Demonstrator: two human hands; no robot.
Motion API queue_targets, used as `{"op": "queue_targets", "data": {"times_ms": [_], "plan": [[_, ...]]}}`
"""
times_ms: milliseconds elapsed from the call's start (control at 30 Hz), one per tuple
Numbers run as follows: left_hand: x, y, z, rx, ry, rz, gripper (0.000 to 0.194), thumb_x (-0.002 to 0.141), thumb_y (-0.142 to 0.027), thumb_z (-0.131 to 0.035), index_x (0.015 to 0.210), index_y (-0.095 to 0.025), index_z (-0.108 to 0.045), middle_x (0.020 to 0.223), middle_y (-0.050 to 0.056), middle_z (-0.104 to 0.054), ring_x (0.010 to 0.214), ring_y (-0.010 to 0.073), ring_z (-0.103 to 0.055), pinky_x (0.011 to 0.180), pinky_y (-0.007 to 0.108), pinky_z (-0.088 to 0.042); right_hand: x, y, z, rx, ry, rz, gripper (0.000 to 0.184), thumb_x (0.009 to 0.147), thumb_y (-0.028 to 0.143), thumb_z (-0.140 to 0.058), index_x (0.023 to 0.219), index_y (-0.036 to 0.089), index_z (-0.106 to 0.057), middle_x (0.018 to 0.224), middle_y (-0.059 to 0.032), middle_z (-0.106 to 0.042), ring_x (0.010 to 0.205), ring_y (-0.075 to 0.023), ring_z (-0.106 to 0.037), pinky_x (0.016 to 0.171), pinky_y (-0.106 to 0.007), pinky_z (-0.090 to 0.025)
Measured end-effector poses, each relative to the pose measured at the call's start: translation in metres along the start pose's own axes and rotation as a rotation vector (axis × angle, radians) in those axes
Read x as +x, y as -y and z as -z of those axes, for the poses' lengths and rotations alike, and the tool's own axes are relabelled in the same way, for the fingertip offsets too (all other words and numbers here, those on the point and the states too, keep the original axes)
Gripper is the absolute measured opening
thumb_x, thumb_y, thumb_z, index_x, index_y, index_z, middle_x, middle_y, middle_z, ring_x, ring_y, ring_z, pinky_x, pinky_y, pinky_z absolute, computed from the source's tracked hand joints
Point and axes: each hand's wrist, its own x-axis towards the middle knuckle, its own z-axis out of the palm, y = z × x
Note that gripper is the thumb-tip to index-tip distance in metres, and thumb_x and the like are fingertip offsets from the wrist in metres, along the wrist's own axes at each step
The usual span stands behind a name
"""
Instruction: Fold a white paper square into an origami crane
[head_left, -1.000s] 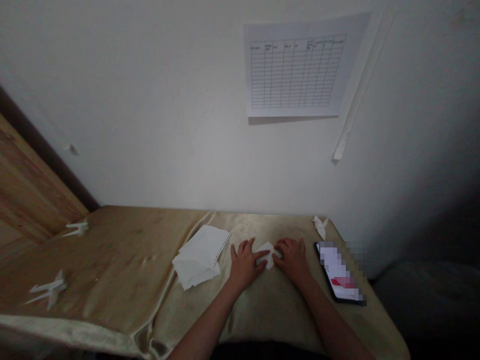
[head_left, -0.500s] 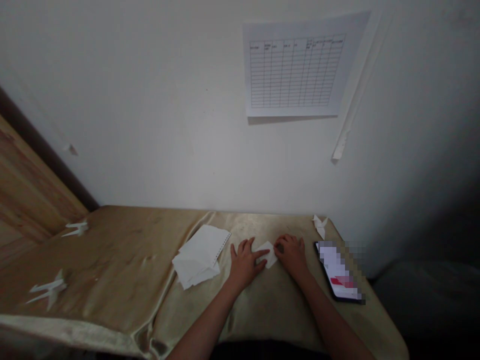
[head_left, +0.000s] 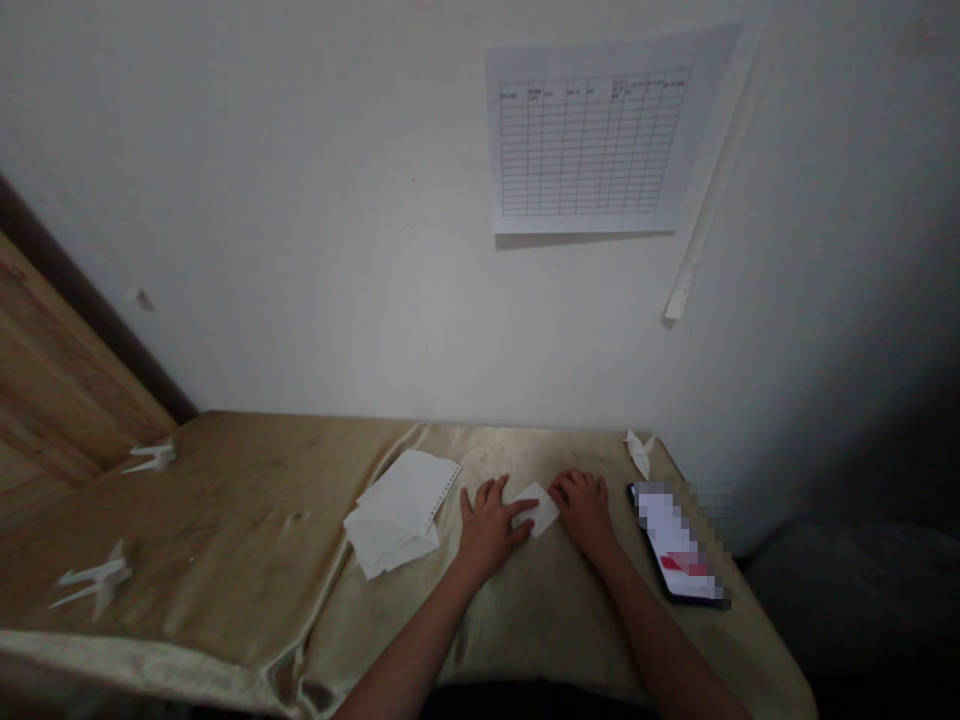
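Since the earlier frame the small folded white paper (head_left: 535, 509) has shifted under the hands: its outline now runs longer and slants toward the right, while both hands stay almost where they were. It lies on the cloth-draped surface (head_left: 225, 530), between the two grips. The left grip (head_left: 489, 530) is wide and flat, fingers spread, with the index fingertip reaching the paper's left corner. The right grip (head_left: 583, 508) is curled narrow against the paper's right end; whether it pinches the paper, I cannot tell.

Left of the left grip, just beside it, lies a loose stack of paper sheets (head_left: 395, 513) with a perforated edge. Right of the right grip sits a phone (head_left: 673, 545), its screen blurred. Beyond the right grip, a folded paper crane (head_left: 638, 452) stands near the wall, and two more paper cranes (head_left: 97, 583) lie well off to the left.
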Motion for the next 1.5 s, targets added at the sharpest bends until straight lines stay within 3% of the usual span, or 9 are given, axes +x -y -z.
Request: {"op": "queue_targets", "data": {"times_ms": [133, 367, 667, 867, 1067, 1267, 1500], "plan": [[-0.001, -0.001, 0.001, -0.013, -0.009, -0.006, 0.040, 0.087, -0.045, -0.069, 0.126, -0.055, -0.062, 0.156, 0.000, -0.041, 0.143, 0.0371, -0.033, 0.114, 0.074, -0.008, -0.001, -0.003, 0.000, 0.065, -0.007, -0.010, 0.030, 0.101, 0.031, -0.038, 0.102, 0.025, -0.067, 0.113, -0.0071, -0.068, 0.113, -0.0253, -0.055, 0.111, -0.055, -0.023], [-0.001, -0.001, 0.000, -0.023, -0.032, -0.006, 0.038, 0.087, -0.044, -0.070, 0.124, -0.047, -0.065, 0.155, 0.004, -0.043, 0.142, 0.0370, -0.034, 0.114, 0.074, -0.010, -0.012, 0.005, 0.009, 0.126, 0.024, 0.099, 0.018, 0.091, 0.031, -0.057, 0.101, 0.030, -0.072, 0.112, -0.0046, -0.068, 0.117, -0.0265, -0.053, 0.116, -0.058, -0.015], [0.000, 0.005, 0.002, -0.098, 0.023, -0.059, 0.034, 0.088, -0.039, -0.068, 0.122, -0.043, -0.065, 0.152, -0.004, -0.050, 0.141, 0.0361, -0.036, 0.113, 0.079, -0.004, -0.017, 0.009, 0.015, 0.046, 0.047, 0.087, 0.030, 0.084, 0.041, -0.068, 0.113, 0.034, -0.072, 0.120, -0.0065, -0.063, 0.119, -0.0290, -0.051, 0.114, -0.057, -0.020], [0.003, 0.020, 0.012, -0.166, 0.095, -0.098, 0.038, 0.086, -0.038, -0.070, 0.123, -0.044, -0.065, 0.145, -0.006, -0.058, 0.139, 0.0315, -0.041, 0.116, 0.072, -0.009, -0.018, 0.010, 0.015, 0.027, 0.089, 0.111, 0.034, 0.087, 0.043, -0.064, 0.120, 0.034, -0.069, 0.125, -0.0078, -0.062, 0.122, -0.0293, -0.049, 0.114, -0.056, -0.023], [0.003, 0.024, 0.017, -0.182, 0.114, -0.105, 0.043, 0.084, -0.037, -0.072, 0.126, -0.042, -0.065, 0.144, -0.004, -0.059, 0.139, 0.0308, -0.040, 0.118, 0.067, -0.010, -0.018, 0.012, 0.015, 0.047, 0.116, 0.147, 0.035, 0.089, 0.035, -0.060, 0.124, 0.033, -0.066, 0.135, -0.0054, -0.060, 0.130, -0.0291, -0.045, 0.116, -0.061, -0.018], [0.004, 0.026, 0.019, -0.188, 0.121, -0.112, 0.044, 0.085, -0.027, -0.067, 0.127, -0.040, -0.065, 0.143, -0.004, -0.060, 0.138, 0.0279, -0.042, 0.120, 0.063, -0.010, -0.019, 0.018, 0.019, 0.098, 0.156, 0.205, 0.029, 0.093, 0.025, -0.052, 0.116, 0.032, -0.068, 0.127, -0.0025, -0.067, 0.128, -0.0246, -0.050, 0.118, -0.065, -0.009], [0.006, 0.031, 0.017, -0.199, 0.105, -0.120, 0.038, 0.089, -0.026, -0.064, 0.125, -0.040, -0.066, 0.140, -0.004, -0.063, 0.135, 0.0256, -0.045, 0.119, 0.060, -0.014, -0.021, 0.023, 0.025, 0.147, 0.141, 0.205, 0.030, 0.089, 0.023, -0.052, 0.114, 0.031, -0.068, 0.126, -0.0036, -0.068, 0.125, -0.0255, -0.052, 0.117, -0.067, -0.009]]}}
